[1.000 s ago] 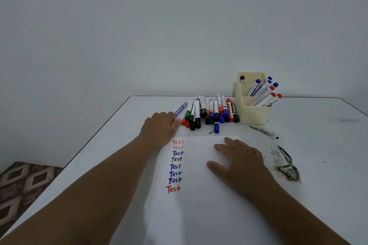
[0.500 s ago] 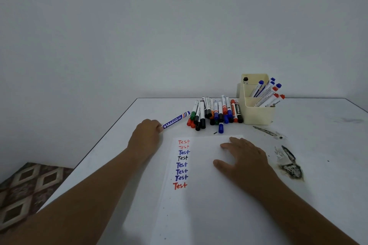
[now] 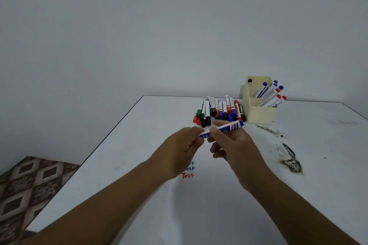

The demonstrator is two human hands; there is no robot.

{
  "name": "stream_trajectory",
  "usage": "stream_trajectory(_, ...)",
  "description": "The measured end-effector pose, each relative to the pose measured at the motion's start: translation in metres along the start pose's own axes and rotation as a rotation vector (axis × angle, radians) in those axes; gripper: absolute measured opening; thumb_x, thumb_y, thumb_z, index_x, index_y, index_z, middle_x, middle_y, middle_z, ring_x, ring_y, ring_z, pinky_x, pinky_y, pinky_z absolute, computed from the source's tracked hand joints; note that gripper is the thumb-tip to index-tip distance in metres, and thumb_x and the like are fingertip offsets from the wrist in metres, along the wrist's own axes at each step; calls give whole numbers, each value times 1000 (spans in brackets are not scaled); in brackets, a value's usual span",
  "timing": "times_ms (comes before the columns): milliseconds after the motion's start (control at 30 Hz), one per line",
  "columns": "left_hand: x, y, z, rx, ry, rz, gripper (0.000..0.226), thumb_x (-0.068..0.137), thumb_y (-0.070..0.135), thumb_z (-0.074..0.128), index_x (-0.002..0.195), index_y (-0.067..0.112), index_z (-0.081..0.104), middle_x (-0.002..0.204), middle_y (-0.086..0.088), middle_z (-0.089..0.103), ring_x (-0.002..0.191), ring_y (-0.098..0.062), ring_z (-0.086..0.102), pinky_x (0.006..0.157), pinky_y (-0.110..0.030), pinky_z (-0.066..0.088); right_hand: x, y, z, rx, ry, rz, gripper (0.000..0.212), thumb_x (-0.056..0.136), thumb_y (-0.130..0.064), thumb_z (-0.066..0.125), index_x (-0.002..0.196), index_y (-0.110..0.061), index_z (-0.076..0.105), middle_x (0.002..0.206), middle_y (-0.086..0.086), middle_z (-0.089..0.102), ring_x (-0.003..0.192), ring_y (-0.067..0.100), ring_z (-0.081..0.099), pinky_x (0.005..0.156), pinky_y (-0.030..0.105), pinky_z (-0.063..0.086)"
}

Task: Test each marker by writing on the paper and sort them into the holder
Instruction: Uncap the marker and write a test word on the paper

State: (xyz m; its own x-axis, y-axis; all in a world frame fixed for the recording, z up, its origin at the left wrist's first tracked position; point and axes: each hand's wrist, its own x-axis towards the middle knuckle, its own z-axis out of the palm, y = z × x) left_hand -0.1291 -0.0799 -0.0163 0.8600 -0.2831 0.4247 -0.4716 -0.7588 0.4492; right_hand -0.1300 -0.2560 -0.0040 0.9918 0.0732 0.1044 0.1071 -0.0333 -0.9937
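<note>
Both hands are now meeting in the middle of the frame, above the paper [image 3: 209,205], holding one blue marker [image 3: 223,129] between them; half a second ago the left hand [image 3: 179,151] was holding that marker alone out by the left edge of the table [image 3: 119,155] and the right hand [image 3: 233,147] was lying flat on the sheet. The left hand is gripping the near end of the marker with curled fingers, and the right hand is pinching the barrel with thumb and fingers, the blue tail end sticking out toward the upper right. Cannot tell whether the cap is coming off yet, since the left fingers are covering that end. Judging by the grip, the person is probably getting ready to uncap it, so a new test line is coming next. The written words are mostly hidden under the left wrist, with only a red "Test" [image 3: 187,175] and bits of blue ones showing just below it. The pile of untested markers [image 3: 219,111] is lying just above the hands, touching the cream holder [image 3: 260,114] at upper right, which is already carrying several blue and red capped markers [image 3: 270,93].
</note>
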Motion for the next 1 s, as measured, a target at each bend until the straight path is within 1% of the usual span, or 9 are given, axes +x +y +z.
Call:
stream_trajectory(100, -9, 0, -6, 8, 63, 53, 28, 106, 37, 36, 117, 26, 59, 86, 7, 63, 78, -13, 57, 71, -38, 49, -8, -3, 9, 52, 47, -33, 17, 97, -30, 64, 101, -14, 69, 72, 4, 71, 63, 17, 63, 62, 29, 56)
stream_trajectory(300, -32, -13, -12, 0, 141, 113, 38, 102, 52, 33, 110, 29, 62, 73, 6, 66, 62, -15, 60, 55, -39, 48, -20, -5, 24, -11, 12, -54, 23, 95, -34, 64, 98, -11, 66, 68, 3, 67, 60, 15, 61, 62, 29, 55)
stream_trajectory(467, -47, -24, -22, -61, 35, 48, 43, 97, 66, 34, 119, 38, 58, 79, 13, 66, 70, -9, 61, 60, -30, 47, -31, -6, 32, -26, -23, -45, 23, 98, -33, 62, 98, -10, 66, 70, 5, 67, 60, 12, 60, 60, 22, 53)
stream_trajectory(600, -56, -40, -31, -57, -69, -37, 70, 82, 87, 31, 129, 38, 48, 83, 9, 54, 75, -10, 52, 67, -28, 43, -29, 2, 32, 108, 146, 53, 25, 101, -34, 58, 99, -9, 60, 66, 4, 66, 60, 15, 59, 63, 32, 53)
stream_trajectory(667, -57, -53, -27, 38, -52, -34, 49, 96, 64, 42, 128, 28, 53, 91, 13, 51, 84, -6, 50, 75, -27, 45, -24, 8, 27, 180, 194, 107, 23, 102, -31, 56, 104, -8, 58, 68, 8, 68, 60, 19, 61, 62, 34, 55)
stream_trajectory(733, -57, -71, -19, 189, -10, 55, 27, 100, 17, 52, 126, 17, 58, 106, 5, 54, 96, -11, 52, 85, -35, 49, -23, 14, 26, 175, 159, 137, 22, 103, -28, 55, 106, -7, 56, 72, 12, 70, 59, 20, 65, 60, 33, 58)
stream_trajectory(800, -53, -88, -10, 275, -11, 104, 43, 89, -8, 51, 126, 13, 60, 113, -3, 56, 101, -23, 54, 85, -42, 51, -26, 20, 28, 135, 101, 139, 23, 103, -27, 55, 106, -4, 56, 75, 14, 71, 60, 21, 66, 62, 35, 60)
stream_trajectory(867, -44, -93, -7, 312, -14, 100, 49, 86, -11, 51, 126, 15, 62, 114, -4, 60, 100, -26, 56, 82, -45, 52, -29, 26, 30, 111, 74, 141, 25, 103, -28, 56, 104, -3, 56, 75, 13, 71, 62, 22, 67, 66, 38, 61)
stream_trajectory(1000, -20, -93, -7, 431, -30, 95, 47, 94, 5, 52, 135, 28, 60, 123, 0, 65, 105, -28, 59, 77, -43, 52, -26, 32, 29, 100, 67, 146, 28, 102, -28, 58, 106, -1, 58, 76, 15, 72, 66, 25, 68, 71, 43, 61)
